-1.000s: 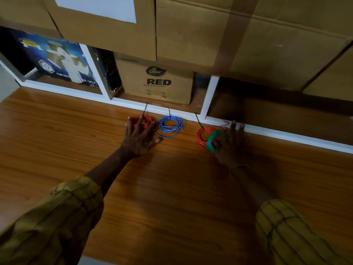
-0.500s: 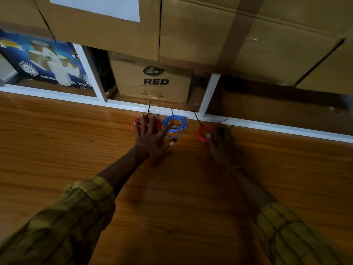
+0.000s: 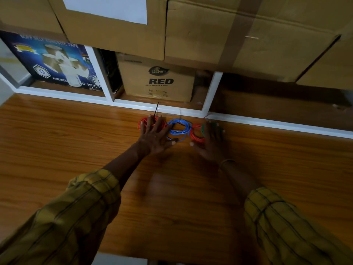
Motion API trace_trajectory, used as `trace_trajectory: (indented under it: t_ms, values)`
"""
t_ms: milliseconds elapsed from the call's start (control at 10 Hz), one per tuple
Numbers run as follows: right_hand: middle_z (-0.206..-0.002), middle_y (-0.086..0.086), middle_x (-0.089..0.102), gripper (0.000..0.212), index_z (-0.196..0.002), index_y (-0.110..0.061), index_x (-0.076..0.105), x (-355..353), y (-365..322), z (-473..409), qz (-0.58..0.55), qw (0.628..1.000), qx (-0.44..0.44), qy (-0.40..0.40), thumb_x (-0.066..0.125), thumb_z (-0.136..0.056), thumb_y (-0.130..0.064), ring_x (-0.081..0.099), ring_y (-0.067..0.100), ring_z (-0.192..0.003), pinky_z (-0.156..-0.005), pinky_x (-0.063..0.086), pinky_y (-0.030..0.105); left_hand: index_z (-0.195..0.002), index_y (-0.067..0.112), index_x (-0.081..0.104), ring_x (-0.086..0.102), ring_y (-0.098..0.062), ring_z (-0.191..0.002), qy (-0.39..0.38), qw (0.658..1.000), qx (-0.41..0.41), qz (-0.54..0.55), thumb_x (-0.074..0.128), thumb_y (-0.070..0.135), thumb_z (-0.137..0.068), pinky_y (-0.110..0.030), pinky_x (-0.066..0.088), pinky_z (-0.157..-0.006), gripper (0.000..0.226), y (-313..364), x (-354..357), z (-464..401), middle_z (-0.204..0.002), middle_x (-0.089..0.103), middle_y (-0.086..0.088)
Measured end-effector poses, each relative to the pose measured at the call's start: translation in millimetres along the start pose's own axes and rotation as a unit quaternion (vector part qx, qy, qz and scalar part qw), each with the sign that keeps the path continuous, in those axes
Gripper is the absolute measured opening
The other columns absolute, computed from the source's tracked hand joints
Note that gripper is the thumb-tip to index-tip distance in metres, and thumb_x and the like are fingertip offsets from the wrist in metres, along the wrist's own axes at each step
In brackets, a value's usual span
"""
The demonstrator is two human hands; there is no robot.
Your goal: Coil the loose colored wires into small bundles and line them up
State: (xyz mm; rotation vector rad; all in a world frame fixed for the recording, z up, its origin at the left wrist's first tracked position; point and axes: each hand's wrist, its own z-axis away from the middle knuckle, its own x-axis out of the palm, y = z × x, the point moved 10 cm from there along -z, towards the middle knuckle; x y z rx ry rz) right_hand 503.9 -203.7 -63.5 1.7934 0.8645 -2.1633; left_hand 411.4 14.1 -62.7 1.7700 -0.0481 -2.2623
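Several coiled wire bundles lie in a row on the wooden surface (image 3: 76,142), close to the white shelf edge. My left hand (image 3: 153,135) lies flat with straight fingers on the left red coil (image 3: 142,123). Right beside it sits the blue coil (image 3: 179,129), its black tie sticking up. My right hand (image 3: 211,139) lies flat with spread fingers over a second red coil (image 3: 195,133) and a green coil (image 3: 202,130), which it partly hides. The blue coil touches the red coils on both sides.
A white shelf frame (image 3: 267,123) runs along the back of the surface. A brown "Dabur RED" carton (image 3: 158,81) and a blue adhesive-tape box (image 3: 51,64) stand in its compartments. Large cardboard boxes (image 3: 229,31) overhang above.
My right hand has slid the red and green coils left until they meet the blue coil. My left hand stays pressed on the left red coil. The view has shifted slightly.
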Motion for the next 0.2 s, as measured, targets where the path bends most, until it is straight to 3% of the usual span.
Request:
trace_trajectory:
  t_ms: [100,200]
  values:
    - [-0.171,0.002,-0.017,0.11,-0.162,-0.026,-0.015,-29.9,-3.1,9.9,-0.016,0.998,-0.016,0.058,0.039,-0.085,-0.083,-0.023,0.029,-0.156,-0.125,-0.012,0.057,-0.166,0.044,-0.001,-0.03,-0.041,-0.156,0.034,0.998,0.017,0.04,0.018,0.094,-0.078,-0.063,-0.014,-0.126,0.103,10.9,-21.7,20.8,-0.174,-0.022,-0.01]
    - [-0.172,0.003,-0.015,0.109,-0.164,-0.022,-0.008,-41.3,-1.5,28.5,-0.021,0.997,-0.023,0.069,0.034,-0.084,-0.083,-0.022,0.028,-0.156,-0.127,-0.005,0.057,-0.168,0.031,0.015,-0.02,-0.043,-0.157,0.113,0.99,0.063,0.064,0.009,0.097,-0.079,-0.063,-0.004,-0.127,0.111,25.7,-33.9,45.4,-0.175,-0.007,-0.019]
